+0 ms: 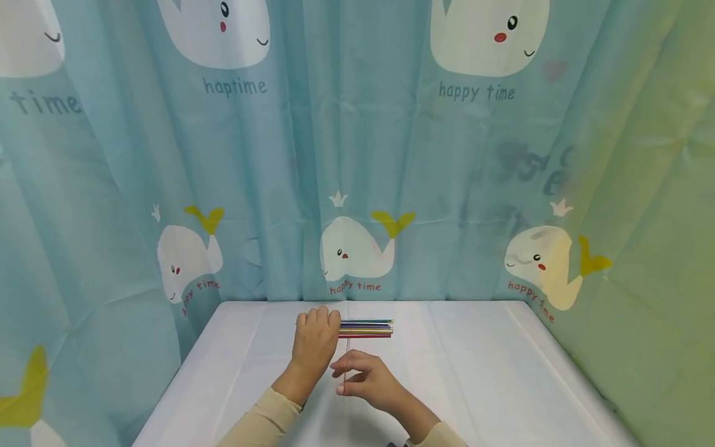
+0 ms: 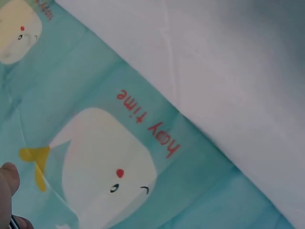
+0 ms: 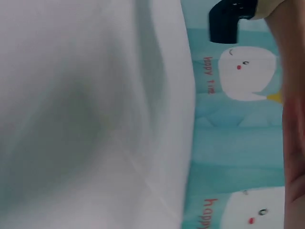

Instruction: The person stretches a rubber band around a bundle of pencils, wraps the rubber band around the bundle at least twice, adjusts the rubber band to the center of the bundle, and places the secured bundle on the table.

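Over the white table (image 1: pixel 475 360), my left hand (image 1: pixel 315 338) grips a bundle of slim, straight coloured sticks (image 1: pixel 365 328), their free ends pointing right. They may be pencils; their kind is too small to tell. From beneath the bundle a thin reddish strand (image 1: pixel 349 345), like a stretched rubber band, runs down to my right hand (image 1: pixel 365 379). There the thumb and fingers are bent around its lower end. In the left wrist view only fingertips of my left hand (image 2: pixel 8 183) show at the edge. The right wrist view shows part of my right hand (image 3: pixel 294 143), its fingertips out of sight.
A blue-green curtain (image 1: pixel 368 155) printed with whales hangs behind the table and along both sides. The table's far edge meets it just beyond the bundle. A dark device (image 3: pixel 226 21) sits by a sleeve in the right wrist view.
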Demonstrator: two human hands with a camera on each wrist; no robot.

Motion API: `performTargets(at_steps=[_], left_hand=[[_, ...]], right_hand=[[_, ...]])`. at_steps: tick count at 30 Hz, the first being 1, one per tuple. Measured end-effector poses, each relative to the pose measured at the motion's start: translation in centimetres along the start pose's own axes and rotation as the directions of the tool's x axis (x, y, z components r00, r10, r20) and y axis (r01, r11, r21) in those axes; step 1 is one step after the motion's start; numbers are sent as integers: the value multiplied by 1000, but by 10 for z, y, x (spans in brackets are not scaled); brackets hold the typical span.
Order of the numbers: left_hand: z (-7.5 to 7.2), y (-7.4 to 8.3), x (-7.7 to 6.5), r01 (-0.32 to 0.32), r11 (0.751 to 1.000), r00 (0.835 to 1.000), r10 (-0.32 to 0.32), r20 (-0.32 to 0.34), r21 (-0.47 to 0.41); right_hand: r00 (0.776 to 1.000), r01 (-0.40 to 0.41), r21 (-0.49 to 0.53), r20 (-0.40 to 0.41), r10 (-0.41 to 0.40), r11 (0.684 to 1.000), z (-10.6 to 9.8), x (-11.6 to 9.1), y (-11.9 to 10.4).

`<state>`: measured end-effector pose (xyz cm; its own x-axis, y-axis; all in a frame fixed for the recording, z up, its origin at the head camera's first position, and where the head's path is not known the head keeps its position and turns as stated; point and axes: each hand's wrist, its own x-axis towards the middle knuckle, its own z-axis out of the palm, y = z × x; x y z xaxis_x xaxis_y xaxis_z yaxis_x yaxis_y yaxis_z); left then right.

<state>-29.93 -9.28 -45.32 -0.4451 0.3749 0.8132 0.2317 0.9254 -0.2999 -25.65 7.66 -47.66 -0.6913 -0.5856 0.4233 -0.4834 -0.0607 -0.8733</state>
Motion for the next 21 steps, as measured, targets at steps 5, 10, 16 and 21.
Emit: performTargets(at_steps=[5,10,16,21], left_hand=[[0,-2,-3,9,1000,999,-9,45,4],[0,-1,0,44,999,999,-44,-4,5],[-6,-2,11,149,989,985,-151,-88,-21],[-15,-3,19,197,980,979,-199,-53,-32]], right_hand=[[964,211,-269,-103,-246,940,1,-4,-4],[928,208,-430,-196,-316,878,5,-8,0],[903,166,-350,-322,-285,922,13,-13,-3],[914,166,-135,-350,-203,977,19,-10,-15]])
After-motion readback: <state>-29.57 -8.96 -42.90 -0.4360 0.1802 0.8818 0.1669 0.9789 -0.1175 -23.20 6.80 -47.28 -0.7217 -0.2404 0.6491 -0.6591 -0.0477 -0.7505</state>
